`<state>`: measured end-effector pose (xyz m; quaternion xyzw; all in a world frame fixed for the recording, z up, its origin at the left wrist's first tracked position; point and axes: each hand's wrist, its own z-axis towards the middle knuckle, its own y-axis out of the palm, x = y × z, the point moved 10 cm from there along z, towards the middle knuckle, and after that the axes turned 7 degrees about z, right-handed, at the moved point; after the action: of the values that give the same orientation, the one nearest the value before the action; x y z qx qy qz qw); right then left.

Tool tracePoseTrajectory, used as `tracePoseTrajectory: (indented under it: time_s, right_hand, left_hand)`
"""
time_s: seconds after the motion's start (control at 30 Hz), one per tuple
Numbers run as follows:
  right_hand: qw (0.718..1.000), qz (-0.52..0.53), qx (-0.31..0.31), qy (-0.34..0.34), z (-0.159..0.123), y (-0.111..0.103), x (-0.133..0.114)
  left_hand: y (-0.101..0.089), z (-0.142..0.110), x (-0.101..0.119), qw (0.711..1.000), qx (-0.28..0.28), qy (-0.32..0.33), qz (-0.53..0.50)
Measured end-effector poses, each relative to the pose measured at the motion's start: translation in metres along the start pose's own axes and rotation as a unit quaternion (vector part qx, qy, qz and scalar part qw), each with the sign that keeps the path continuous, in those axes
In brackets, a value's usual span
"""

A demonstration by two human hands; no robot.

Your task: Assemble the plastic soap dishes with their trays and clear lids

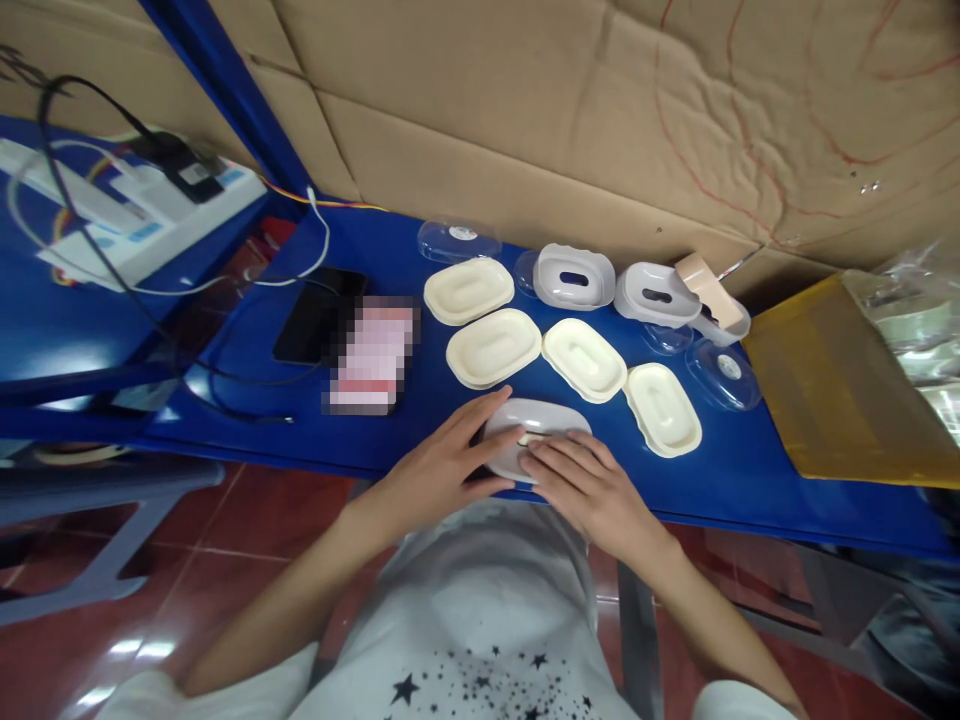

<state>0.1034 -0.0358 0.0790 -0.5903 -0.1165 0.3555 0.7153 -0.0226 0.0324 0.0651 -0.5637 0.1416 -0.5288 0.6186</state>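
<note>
At the table's near edge lies a light grey oval plastic shell (510,462), soap-box-like in shape. My left hand (442,452) grips its left end, thumb and fingers spread around the rim. My right hand (589,488) is closed over the right part, its fingertips together near the middle slot. A small pale strip (534,438) shows at the slot beside those fingertips. Just beyond my hands are several cream oval trays (493,347). Two more grey shells with slots, one on the left (574,277) and one on the right (657,295), sit farther back.
Clear plastic covers (724,375) lie around the trays. A peach-coloured piece (709,290) rests on a grey part at the back. Phones (319,315) and cables are to the left, near a white power strip (161,225). At the right stands a taped box (847,385).
</note>
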Motion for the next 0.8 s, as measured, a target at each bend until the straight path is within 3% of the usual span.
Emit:
tracePoseTrajectory:
  time_s: [0.1, 0.2, 0.27, 0.37, 0.47, 0.6, 0.8]
  right_hand:
    - [1.000, -0.007, -0.003, -0.009, -0.002, 0.002, -0.004]
    - [0.999, 0.037, 0.012, -0.013, 0.000, -0.013, 0.012]
    - [0.998, 0.044, 0.047, 0.012, 0.005, -0.036, 0.044]
    - [0.987, -0.033, 0.098, 0.119, 0.010, -0.076, 0.121]
    - [0.967, -0.113, 0.080, 0.216, 0.009, -0.096, 0.189]
    - [0.925, -0.185, 0.073, 0.324, -0.013, -0.101, 0.239]
    - [0.911, -0.126, 0.089, 0.383, -0.035, -0.079, 0.267]
  left_hand:
    - [0.004, 0.000, 0.003, 1.000, -0.009, 0.017, 0.013]
    - [0.005, 0.000, 0.003, 1.000, -0.008, 0.014, 0.015]
    - [0.003, 0.000, 0.002, 1.000, -0.002, 0.007, 0.014]
    - [0.001, 0.001, 0.002, 1.000, 0.003, -0.001, 0.009]
    - [0.000, 0.002, 0.002, 1.000, 0.005, -0.006, 0.001]
    - [0.002, 0.002, 0.000, 1.000, -0.002, -0.016, -0.002]
    - [0.004, 0.002, 0.000, 1.000, -0.010, -0.007, 0.020]
